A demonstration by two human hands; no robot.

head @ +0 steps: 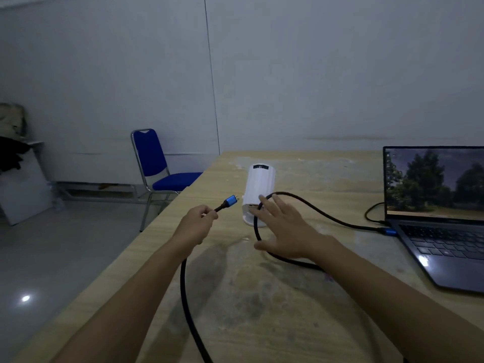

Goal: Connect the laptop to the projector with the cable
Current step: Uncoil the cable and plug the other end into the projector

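Note:
A white cylindrical projector (260, 182) stands on the wooden table (262, 297), its near end facing me. My left hand (196, 224) pinches the black cable (187, 305) just behind its free blue plug (231, 200), which hovers a little left of the projector without touching it. My right hand (284, 227) is spread open, fingertips at the projector's near end, over a loop of the cable. The cable's other blue plug (389, 232) sits at the left side of the open laptop (442, 221), whose screen shows trees.
A thinner black wire (370, 214) also runs to the laptop's left side. A blue chair (159, 176) stands on the floor left of the table. A white board (22, 189) leans against the wall at far left. The table's left edge runs diagonally under my left forearm.

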